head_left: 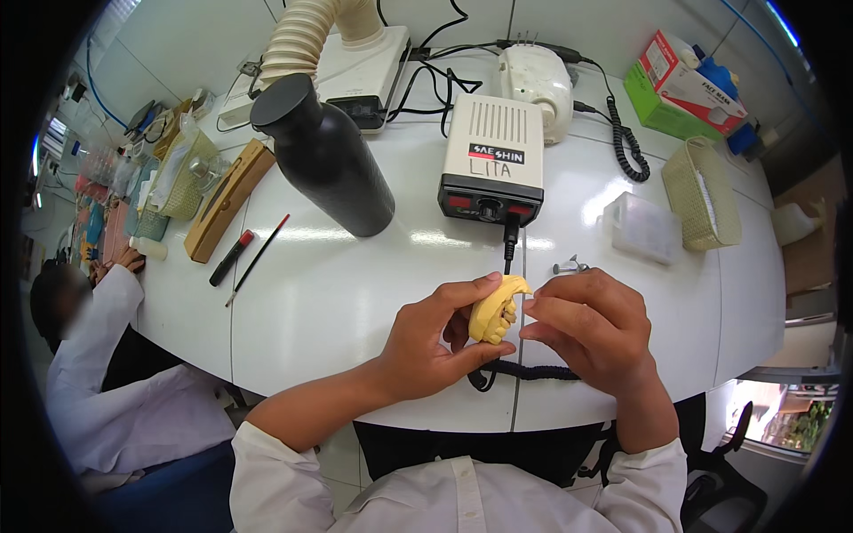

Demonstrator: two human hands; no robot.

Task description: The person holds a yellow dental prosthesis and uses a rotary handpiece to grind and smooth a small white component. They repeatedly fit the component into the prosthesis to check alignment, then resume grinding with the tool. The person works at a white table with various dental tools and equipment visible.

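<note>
A yellow dental model [491, 313] with a row of teeth is tilted in my left hand [433, 336], just above the white table. The thumb and fingers grip its edges, and the tooth side faces right. Close to its right side is my right hand [593, 323], thumb and fingertips pinched together near the teeth. Anything held in that pinch is too small or hidden to make out. Behind the right hand lies a small metal piece [569, 266]. A black coiled cord [533, 370] runs beneath both hands.
A cream control box [492, 155] stands ahead, with a dark bottle [324, 160] left of it. A red-capped marker [231, 259], thin brush [258, 259] and long wooden box [227, 204] lie left. A clear plastic case [641, 227] and woven basket [697, 195] sit right. Another person [115, 382] sits far left.
</note>
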